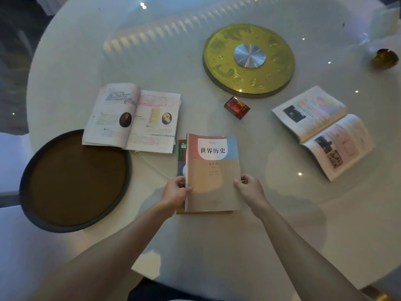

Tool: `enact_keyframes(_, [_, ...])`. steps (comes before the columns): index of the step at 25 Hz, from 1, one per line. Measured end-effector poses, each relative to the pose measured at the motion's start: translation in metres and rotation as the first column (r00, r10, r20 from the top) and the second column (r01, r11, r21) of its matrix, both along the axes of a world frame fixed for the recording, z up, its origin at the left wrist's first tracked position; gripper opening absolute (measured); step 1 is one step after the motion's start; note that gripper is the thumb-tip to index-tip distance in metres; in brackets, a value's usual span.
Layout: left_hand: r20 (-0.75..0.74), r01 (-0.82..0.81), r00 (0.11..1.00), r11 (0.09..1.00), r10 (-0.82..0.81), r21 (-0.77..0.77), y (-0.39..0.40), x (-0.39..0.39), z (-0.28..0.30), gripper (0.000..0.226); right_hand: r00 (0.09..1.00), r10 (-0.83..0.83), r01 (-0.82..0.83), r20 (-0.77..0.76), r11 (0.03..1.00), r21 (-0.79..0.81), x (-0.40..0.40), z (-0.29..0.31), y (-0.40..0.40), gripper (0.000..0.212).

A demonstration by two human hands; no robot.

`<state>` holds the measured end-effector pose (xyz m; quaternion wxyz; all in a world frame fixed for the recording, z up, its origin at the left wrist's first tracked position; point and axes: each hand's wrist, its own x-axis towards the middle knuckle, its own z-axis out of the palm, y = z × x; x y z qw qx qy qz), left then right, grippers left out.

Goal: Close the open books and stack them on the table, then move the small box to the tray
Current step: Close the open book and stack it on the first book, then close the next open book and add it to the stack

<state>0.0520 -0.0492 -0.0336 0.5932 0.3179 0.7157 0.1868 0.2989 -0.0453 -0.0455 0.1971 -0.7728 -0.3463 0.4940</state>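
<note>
A closed history book (213, 170) with a pink, blue and tan cover lies on top of another closed book (181, 155), whose green and red edge shows at the left. My left hand (176, 191) grips the top book's left edge and my right hand (249, 187) pinches its right edge. One open book (132, 118) lies to the left, its near corner over the round brown tray (76, 181). A second open book (323, 131) lies at the right. The small red box (237, 107) stands between them, apart from everything.
The round white table (195, 235) carries a gold turntable disc (248, 59) with a silver hub behind the box. A small gold object (384, 58) sits at the far right. A white chair (10, 161) stands left of the tray.
</note>
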Motion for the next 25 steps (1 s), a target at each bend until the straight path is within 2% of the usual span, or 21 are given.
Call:
enact_keyframes(3, [-0.105,-0.022,0.994,0.999,0.025,0.034,-0.005,-0.008,0.002,0.025,0.996,0.066,-0.065,0.066,0.997,-0.029,-0.010,-0.003,-0.005,0.017])
enact_keyframes(8, [-0.326,0.167,0.936,0.983,-0.135,0.071,-0.006,-0.020,0.002,0.010,0.931,0.216,-0.211,0.294,0.976,-0.047,-0.019,-0.001,-0.007,0.023])
enact_keyframes(11, [-0.357,0.204,0.918,0.978,-0.173,0.050,-0.005,-0.025,-0.002,0.018,0.886,0.292,-0.279,0.360,0.956,-0.089,-0.022,-0.002,-0.010,0.026])
enact_keyframes(15, [-0.408,0.295,0.873,0.955,-0.266,0.009,-0.001,-0.027,-0.003,0.032,0.884,0.318,-0.302,0.343,0.948,-0.101,-0.023,-0.006,-0.013,0.027])
enact_keyframes(18, [-0.536,0.436,0.784,0.892,-0.313,0.117,0.009,-0.016,0.007,0.038,0.944,0.227,-0.213,0.239,0.974,-0.083,-0.013,-0.004,-0.013,0.041])
enact_keyframes(20, [-0.526,0.488,0.791,0.841,-0.311,0.236,0.024,0.004,0.014,0.036,0.981,0.101,-0.089,0.165,0.993,-0.076,0.004,-0.001,-0.009,0.043])
enact_keyframes(22, [-0.425,0.475,0.842,0.830,-0.333,0.292,0.044,0.029,0.019,0.029,0.990,0.011,-0.005,0.141,0.999,-0.046,0.028,0.002,-0.002,0.038])
enact_keyframes(25, [-0.255,0.477,0.871,0.846,-0.420,0.238,0.074,0.084,0.027,0.027,0.983,-0.114,0.115,0.145,0.993,-0.003,0.080,0.011,0.008,0.036])
